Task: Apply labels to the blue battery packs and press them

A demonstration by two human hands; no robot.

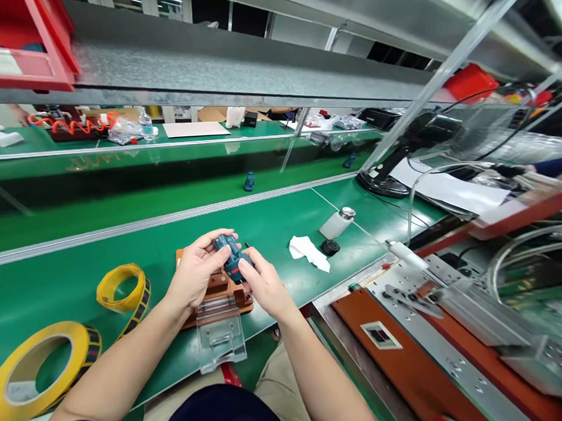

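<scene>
My left hand (199, 266) and my right hand (265, 282) both grip a small dark blue battery pack (233, 259) with a red mark on its side. The left fingers and thumb pinch its upper left end, while the right thumb presses near the mark. Right beneath the pack sits a brown fixture (241, 304), partly covered by my hands. Its clear plastic flap (221, 341) hangs toward me over the bench edge. Left of my left arm lie a small yellow label roll (120, 303) and a larger yellow label roll (40, 400).
White cloth (308, 252), a bottle with metal cap (337, 222) and a black cap (329, 247) lie to the right. A machine with a brown plate (394, 356) fills the lower right. Another blue pack (249, 181) stands on the green belt (189, 197) ahead. A fan (393, 172) stands right.
</scene>
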